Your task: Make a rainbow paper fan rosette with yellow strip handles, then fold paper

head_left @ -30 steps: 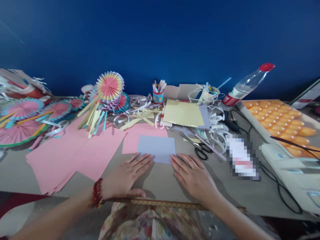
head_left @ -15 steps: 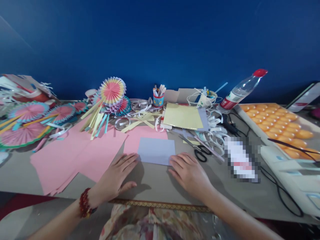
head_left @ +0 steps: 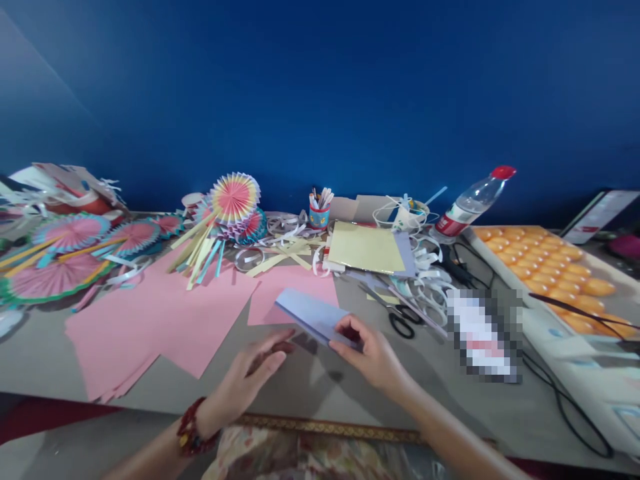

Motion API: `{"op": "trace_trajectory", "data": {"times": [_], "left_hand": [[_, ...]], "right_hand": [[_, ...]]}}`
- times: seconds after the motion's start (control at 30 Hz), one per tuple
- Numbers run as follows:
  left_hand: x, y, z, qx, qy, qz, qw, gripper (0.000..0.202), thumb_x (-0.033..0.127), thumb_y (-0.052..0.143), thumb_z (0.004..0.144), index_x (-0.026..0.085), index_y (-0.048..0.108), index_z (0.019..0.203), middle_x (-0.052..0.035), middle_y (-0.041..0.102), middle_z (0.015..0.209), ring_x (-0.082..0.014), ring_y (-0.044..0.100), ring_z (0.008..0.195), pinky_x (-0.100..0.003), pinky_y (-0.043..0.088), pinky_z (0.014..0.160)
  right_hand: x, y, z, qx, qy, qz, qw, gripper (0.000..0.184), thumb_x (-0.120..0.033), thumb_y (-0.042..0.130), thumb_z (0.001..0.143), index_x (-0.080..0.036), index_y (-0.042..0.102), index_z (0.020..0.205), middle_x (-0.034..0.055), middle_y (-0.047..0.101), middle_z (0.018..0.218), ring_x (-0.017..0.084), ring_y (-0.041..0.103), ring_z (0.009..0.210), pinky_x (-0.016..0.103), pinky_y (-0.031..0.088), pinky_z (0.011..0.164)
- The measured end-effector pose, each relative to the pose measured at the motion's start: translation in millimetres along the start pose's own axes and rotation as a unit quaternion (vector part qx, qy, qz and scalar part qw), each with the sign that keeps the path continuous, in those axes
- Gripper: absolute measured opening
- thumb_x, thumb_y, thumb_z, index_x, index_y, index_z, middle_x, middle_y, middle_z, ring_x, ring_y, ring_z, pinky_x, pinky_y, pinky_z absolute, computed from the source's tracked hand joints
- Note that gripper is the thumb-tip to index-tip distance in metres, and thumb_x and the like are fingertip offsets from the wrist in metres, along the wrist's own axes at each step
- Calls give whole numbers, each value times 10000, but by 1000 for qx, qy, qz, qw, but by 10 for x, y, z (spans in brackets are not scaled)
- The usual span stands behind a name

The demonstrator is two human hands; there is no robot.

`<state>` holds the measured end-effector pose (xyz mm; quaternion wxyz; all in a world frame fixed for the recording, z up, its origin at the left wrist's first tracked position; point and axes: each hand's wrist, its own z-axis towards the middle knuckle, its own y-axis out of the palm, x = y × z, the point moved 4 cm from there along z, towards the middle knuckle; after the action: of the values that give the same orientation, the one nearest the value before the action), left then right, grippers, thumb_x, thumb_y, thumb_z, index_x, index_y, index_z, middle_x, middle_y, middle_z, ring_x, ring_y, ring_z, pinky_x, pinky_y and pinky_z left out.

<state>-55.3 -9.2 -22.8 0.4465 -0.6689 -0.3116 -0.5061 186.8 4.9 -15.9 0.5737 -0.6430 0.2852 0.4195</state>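
A pale lavender sheet of paper (head_left: 311, 314) is tilted up off the table, its near right corner pinched in my right hand (head_left: 369, 353). My left hand (head_left: 250, 380), with a red bead bracelet at the wrist, hovers just left of and below the sheet, fingers stretched out and holding nothing. Under the sheet lies a pink sheet (head_left: 295, 293) on the grey table (head_left: 320, 387).
Large pink sheets (head_left: 150, 327) lie to the left, with folded paper fans (head_left: 233, 200) behind. Scissors (head_left: 395, 313), paper strips, a yellow pad (head_left: 367, 248), a pen cup (head_left: 319, 212), a water bottle (head_left: 473, 200), cables and an orange-patterned box (head_left: 545, 263) fill the right.
Both hands were flat at the lavender sheet's near edge. My right hand has since pinched a corner and lifted the sheet; my left hand drew back slightly. The view tilted up.
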Motion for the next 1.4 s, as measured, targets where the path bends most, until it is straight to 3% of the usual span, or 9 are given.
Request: {"op": "trace_trajectory", "data": {"times": [0.1, 0.2, 0.37, 0.5, 0.63, 0.73, 0.87, 1.17, 1.4], "left_hand": [[132, 237, 142, -27, 30, -82, 996, 421, 451, 489, 965, 216, 582, 1301, -80, 665, 1248, -257, 635, 1114, -359, 533, 937], [185, 353, 266, 19, 43, -63, 997, 314, 409, 526, 956, 200, 646, 1157, -58, 722, 1092, -226, 675, 988, -323, 543, 882], [360, 257, 317, 106, 175, 84, 975, 157, 211, 523, 950, 192, 657, 1029, -55, 728, 982, -178, 681, 889, -284, 541, 826], [676, 10, 325, 163, 316, 259, 898, 268, 105, 472, 944, 197, 603, 1159, -75, 703, 1087, -195, 631, 1019, -347, 498, 916], [922, -59, 438, 196, 369, 453, 788, 283, 116, 506, 935, 173, 604, 1193, -95, 691, 1122, -232, 596, 1001, -400, 467, 904], [985, 35, 548, 177, 371, 528, 743, 224, 140, 508, 951, 156, 629, 1138, -82, 701, 1073, -224, 596, 947, -384, 462, 848], [904, 162, 554, 148, 394, 571, 704, 208, 170, 505, 971, 154, 625, 1140, -77, 688, 1100, -215, 585, 928, -374, 446, 801], [196, 326, 263, -4, 336, 597, 728, 213, 145, 426, 989, 157, 617, 1083, -64, 641, 952, -199, 556, 821, -362, 450, 730], [57, 287, 282, -9, 267, 516, 813, 216, 215, 411, 1014, 196, 625, 987, -45, 622, 902, -195, 569, 830, -323, 438, 719]], "right_hand": [[-105, 154, -100, 10, -22, 10, 1000, 80, -256, 610, 834, -213, 552, 868, -10, 612, 771, 167, 580, 705, 265, 446, 664], [-205, 311, -156, 7, -83, -56, 995, 143, -144, 589, 788, -211, 548, 908, 19, 627, 838, 187, 596, 760, 278, 467, 672], [-351, 308, -197, 31, -215, -159, 963, 312, -154, 603, 814, -193, 556, 1120, 105, 672, 1061, 252, 632, 951, 349, 530, 775], [-549, -5, -305, 132, -301, -183, 926, 249, -142, 615, 877, -205, 586, 1117, 63, 691, 912, 190, 652, 802, 301, 536, 713], [-809, -311, -368, 273, -415, -284, 820, 445, -96, 723, 806, -191, 595, 1221, 101, 707, 1026, 226, 638, 956, 355, 506, 846], [-807, -370, -172, 247, -353, -389, 814, 355, -164, 682, 874, -232, 630, 1219, 77, 716, 1114, 234, 617, 1034, 381, 430, 944], [-610, -336, -54, 200, -364, -419, 807, 190, -147, 581, 943, -216, 691, 1081, 29, 744, 954, 198, 609, 901, 345, 417, 836], [-19, -99, -316, 44, -319, -424, 846, 256, -83, 488, 927, -190, 695, 1035, 72, 719, 965, 225, 580, 888, 344, 437, 775], [60, -40, -267, -20, -268, -353, 896, 210, -111, 491, 942, -191, 685, 955, 82, 688, 871, 215, 589, 801, 334, 458, 733]]}}
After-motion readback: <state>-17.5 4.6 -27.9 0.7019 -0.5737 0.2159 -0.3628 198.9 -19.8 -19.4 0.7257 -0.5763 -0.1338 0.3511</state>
